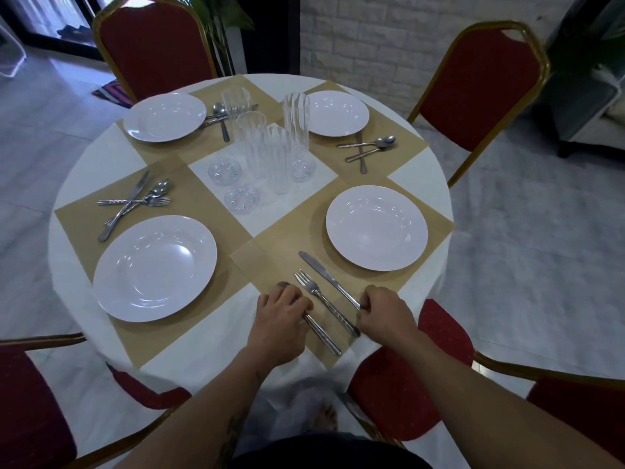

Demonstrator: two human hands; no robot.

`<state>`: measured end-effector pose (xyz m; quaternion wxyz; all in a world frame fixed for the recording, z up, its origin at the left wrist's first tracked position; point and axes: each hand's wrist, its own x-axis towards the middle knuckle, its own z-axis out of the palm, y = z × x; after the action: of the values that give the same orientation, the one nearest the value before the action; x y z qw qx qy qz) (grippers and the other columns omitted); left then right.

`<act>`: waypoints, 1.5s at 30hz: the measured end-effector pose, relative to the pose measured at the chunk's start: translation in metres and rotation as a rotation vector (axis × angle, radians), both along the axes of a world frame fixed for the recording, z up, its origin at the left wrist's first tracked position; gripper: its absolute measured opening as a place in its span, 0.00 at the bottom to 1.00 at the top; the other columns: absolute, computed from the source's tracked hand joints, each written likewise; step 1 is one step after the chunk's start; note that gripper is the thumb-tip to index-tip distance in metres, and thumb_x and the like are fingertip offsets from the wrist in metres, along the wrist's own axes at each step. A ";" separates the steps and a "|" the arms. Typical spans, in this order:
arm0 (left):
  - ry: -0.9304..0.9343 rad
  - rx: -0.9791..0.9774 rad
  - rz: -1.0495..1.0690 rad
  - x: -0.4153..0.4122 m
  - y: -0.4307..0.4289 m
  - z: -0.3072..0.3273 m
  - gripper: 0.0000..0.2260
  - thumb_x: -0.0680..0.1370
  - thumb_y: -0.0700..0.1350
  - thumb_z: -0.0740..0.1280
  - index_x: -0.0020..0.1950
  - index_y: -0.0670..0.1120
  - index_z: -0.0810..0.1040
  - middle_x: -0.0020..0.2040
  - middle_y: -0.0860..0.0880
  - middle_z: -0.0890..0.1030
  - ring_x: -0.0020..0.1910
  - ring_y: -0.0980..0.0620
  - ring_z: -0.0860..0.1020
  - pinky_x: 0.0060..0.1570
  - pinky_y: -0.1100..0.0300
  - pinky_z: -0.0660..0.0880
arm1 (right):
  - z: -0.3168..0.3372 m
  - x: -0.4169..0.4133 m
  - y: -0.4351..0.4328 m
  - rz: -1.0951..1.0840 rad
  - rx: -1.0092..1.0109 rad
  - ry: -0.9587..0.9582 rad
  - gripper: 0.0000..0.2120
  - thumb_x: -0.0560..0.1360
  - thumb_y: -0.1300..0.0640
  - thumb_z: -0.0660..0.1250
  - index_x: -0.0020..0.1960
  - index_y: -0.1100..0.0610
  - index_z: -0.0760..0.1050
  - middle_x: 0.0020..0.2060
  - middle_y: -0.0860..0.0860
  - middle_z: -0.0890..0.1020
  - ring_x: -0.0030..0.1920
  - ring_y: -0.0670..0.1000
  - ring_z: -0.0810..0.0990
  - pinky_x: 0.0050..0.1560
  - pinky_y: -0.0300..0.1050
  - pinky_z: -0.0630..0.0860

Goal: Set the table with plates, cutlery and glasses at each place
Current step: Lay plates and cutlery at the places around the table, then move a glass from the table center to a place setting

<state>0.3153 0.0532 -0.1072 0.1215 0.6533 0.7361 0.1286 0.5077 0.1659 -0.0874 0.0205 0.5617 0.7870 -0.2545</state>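
Observation:
On the near right placemat point(270, 258) my left hand point(279, 316) is closed over a spoon point(323, 335), whose handle sticks out toward me. My right hand point(385, 311) pinches the handle end of a knife point(324, 274). A fork point(321, 297) lies between them, untouched. A white plate point(377, 228) sits on the same mat, beyond the cutlery. Three more white plates point(154, 267) point(164, 116) point(340, 112) rest on the other mats. Several tall ribbed glasses point(269, 154) are grouped at the table's middle.
Crossed cutlery heaps lie on the left mat point(135, 199), far left mat point(220, 118) and far right mat point(367, 148). Small glass coasters point(242, 198) sit by the glasses. Red chairs point(152, 45) point(480, 86) ring the round white table point(189, 353).

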 end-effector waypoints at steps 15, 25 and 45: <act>-0.306 0.118 0.427 -0.101 0.070 0.057 0.13 0.73 0.46 0.70 0.57 0.52 0.78 0.57 0.54 0.76 0.52 0.50 0.78 0.54 0.53 0.74 | 0.055 -0.094 0.041 0.053 -0.140 0.336 0.11 0.73 0.49 0.64 0.50 0.53 0.79 0.44 0.49 0.80 0.45 0.51 0.79 0.48 0.47 0.77; -0.321 -0.021 0.560 -0.185 0.141 0.042 0.24 0.74 0.50 0.71 0.69 0.50 0.70 0.68 0.46 0.71 0.67 0.45 0.69 0.66 0.48 0.70 | 0.050 -0.205 0.090 -0.140 -0.279 0.430 0.17 0.74 0.57 0.66 0.62 0.50 0.72 0.44 0.50 0.77 0.39 0.48 0.75 0.35 0.40 0.71; -0.120 -0.065 0.338 -0.187 0.150 0.028 0.39 0.73 0.55 0.68 0.78 0.49 0.51 0.73 0.46 0.64 0.69 0.43 0.67 0.67 0.49 0.64 | 0.053 -0.270 0.157 -0.516 -0.190 0.726 0.29 0.65 0.51 0.77 0.61 0.46 0.67 0.63 0.55 0.75 0.60 0.56 0.78 0.61 0.54 0.77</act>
<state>0.1285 0.2033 -0.0789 0.1630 0.5072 0.8307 0.1618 0.2382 0.3225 -0.0340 -0.2691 0.6094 0.5508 -0.5029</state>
